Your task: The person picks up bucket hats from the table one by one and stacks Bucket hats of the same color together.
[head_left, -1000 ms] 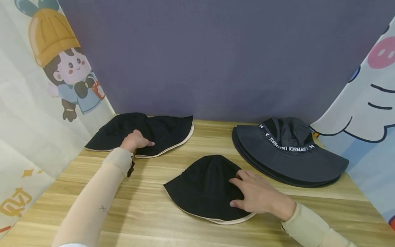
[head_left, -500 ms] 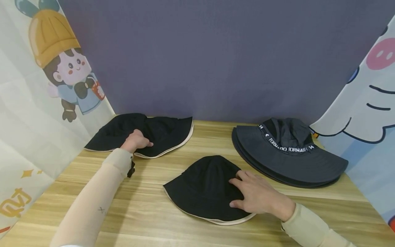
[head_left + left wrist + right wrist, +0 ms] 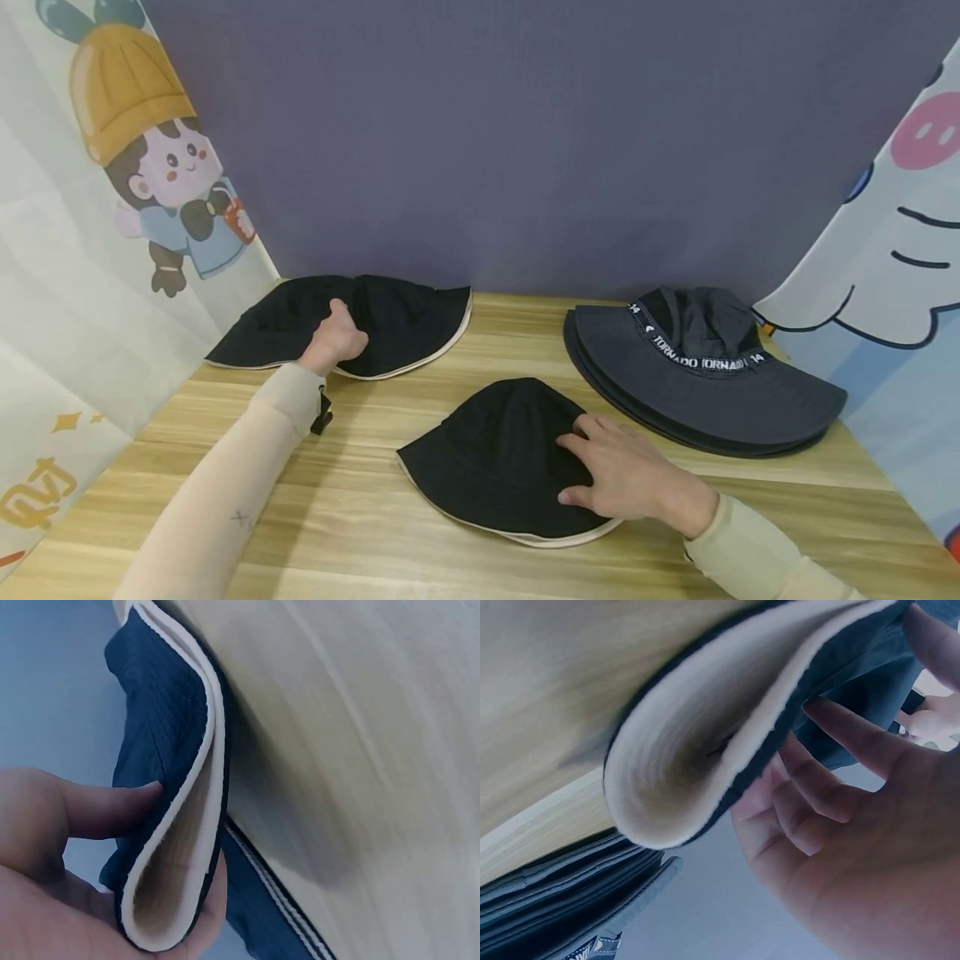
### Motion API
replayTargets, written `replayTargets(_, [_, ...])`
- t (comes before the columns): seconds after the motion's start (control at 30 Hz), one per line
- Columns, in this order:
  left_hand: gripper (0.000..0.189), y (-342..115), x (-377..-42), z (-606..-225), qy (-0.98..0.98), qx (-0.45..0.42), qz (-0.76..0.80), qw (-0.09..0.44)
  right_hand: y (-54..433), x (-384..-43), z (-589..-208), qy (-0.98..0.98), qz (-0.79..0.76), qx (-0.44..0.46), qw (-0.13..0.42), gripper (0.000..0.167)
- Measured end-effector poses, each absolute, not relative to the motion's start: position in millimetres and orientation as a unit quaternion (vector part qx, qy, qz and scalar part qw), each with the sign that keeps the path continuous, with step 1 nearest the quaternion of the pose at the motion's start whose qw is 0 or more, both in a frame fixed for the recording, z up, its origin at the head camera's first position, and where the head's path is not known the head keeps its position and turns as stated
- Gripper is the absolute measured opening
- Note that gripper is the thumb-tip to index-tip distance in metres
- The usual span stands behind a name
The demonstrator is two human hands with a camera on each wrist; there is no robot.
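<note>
Front black hat (image 3: 495, 467): crown (image 3: 521, 408) pointing away, long axis crosswise, right end nearer.

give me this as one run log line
left grip: holds a rear black hat; right grip: touches front black hat; gray hats: stacked, right side

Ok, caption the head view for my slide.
Left hand on one rear black hat, right hand touching the front black hat, dark grey hats stacked at right.
</note>
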State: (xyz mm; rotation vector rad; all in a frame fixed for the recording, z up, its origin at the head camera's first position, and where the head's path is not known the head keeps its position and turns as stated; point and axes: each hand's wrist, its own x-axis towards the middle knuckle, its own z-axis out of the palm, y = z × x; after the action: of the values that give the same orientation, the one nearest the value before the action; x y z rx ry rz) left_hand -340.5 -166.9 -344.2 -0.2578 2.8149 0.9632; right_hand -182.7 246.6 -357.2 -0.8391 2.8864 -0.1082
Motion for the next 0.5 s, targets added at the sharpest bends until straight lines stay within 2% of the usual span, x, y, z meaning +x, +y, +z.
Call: replayTargets(0.5, [0.067,-155.6,-327.5,-328.6,0.961,0.008,0.273,-0.032,243.1,-184.0,-353.5,0.957,-0.035,-0.279,0.076,0.065])
